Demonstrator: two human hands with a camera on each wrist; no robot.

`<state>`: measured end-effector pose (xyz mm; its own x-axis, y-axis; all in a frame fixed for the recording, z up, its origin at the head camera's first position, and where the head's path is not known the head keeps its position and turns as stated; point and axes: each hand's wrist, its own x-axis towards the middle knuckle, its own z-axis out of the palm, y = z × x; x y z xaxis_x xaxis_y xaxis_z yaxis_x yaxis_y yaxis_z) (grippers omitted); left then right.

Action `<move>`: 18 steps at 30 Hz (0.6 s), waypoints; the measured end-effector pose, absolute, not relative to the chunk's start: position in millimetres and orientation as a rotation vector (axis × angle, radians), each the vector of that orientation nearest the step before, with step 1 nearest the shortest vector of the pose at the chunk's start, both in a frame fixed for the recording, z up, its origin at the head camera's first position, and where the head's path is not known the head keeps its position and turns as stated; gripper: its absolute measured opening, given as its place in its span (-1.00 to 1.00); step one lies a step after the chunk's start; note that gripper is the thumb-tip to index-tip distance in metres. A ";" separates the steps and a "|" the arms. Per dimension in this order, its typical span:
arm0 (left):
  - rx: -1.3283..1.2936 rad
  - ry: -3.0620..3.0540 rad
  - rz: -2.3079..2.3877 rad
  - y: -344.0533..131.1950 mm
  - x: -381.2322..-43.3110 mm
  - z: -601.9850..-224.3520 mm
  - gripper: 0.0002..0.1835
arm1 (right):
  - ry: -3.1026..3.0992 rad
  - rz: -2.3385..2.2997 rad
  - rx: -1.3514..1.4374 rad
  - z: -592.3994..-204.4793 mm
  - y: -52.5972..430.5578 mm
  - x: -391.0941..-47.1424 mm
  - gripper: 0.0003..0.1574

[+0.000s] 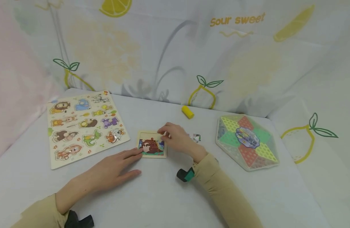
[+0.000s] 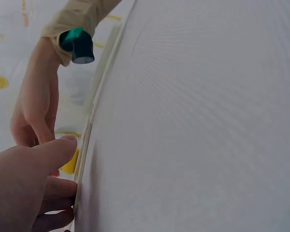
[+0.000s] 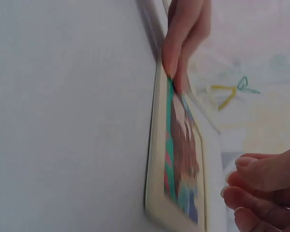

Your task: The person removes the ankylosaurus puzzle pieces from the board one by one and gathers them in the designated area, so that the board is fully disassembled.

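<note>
A small square wooden jigsaw puzzle (image 1: 151,156) lies flat, its tray partly filled with a brown animal picture. Bare wood shows along the top of the tray. My left hand (image 1: 115,169) rests at its left side, fingers stretched out with their tips on the frame's edge. Over the upper right corner is my right hand (image 1: 179,138), fingers loosely bent. Nothing shows between the right thumb (image 3: 261,169) and fingers in the right wrist view. Partly behind the right hand lie loose puzzle pieces (image 1: 196,137).
A large animal peg puzzle board (image 1: 87,129) lies to the left. To the right is a hexagonal game box (image 1: 247,142) with coloured triangles. A yellow cylinder (image 1: 187,112) lies farther back, near the patterned cloth (image 1: 163,47) behind the table.
</note>
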<state>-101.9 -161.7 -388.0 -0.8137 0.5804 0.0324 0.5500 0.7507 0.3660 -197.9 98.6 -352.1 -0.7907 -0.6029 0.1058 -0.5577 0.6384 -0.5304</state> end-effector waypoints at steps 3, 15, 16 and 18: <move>0.931 2.864 0.566 -162.4 -103.2 -389.0 -0.29 | 2.715 -0.788 -0.990 -353.9 68.5 -198.1 -0.71; 0.957 2.872 0.562 -162.5 -106.3 -390.6 -0.32 | 2.681 -0.722 -0.926 -370.2 45.2 -199.8 -0.70; 0.959 2.874 0.560 -162.5 -106.3 -390.8 -0.32 | 2.677 -0.725 -0.944 -371.5 45.4 -199.9 -0.70; 0.973 2.884 0.557 -161.9 -107.0 -391.7 -0.33 | 2.671 -0.736 -0.969 -373.4 45.9 -200.1 -0.71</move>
<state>-107.0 -161.9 -391.7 -0.8014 0.5941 0.0690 0.5771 0.7377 0.3503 -200.1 45.9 -373.4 -0.7630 -0.6460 -0.0224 -0.5433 0.6598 -0.5190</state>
